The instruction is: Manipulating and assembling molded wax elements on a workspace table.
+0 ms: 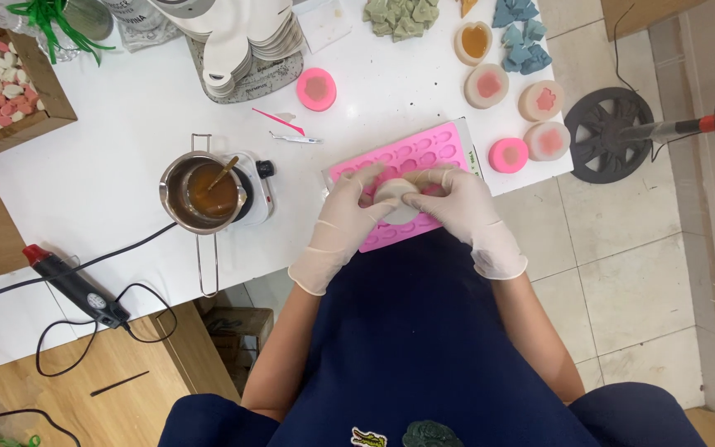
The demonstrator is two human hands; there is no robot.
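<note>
Over a pink silicone mould tray [424, 157] at the white table's [109, 174] edge, a small round cream-coloured mould [394, 201] is gripped by both gloved hands, left [343, 217] and right [463, 209]; squeezed unevenly, its casting could crack.

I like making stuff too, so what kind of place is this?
Probably a small home craft workshop for wax or soap shapes: a metal melting pot of amber liquid, a pink silicone mould tray, and round cast pieces in pink moulds on the white table.
</note>
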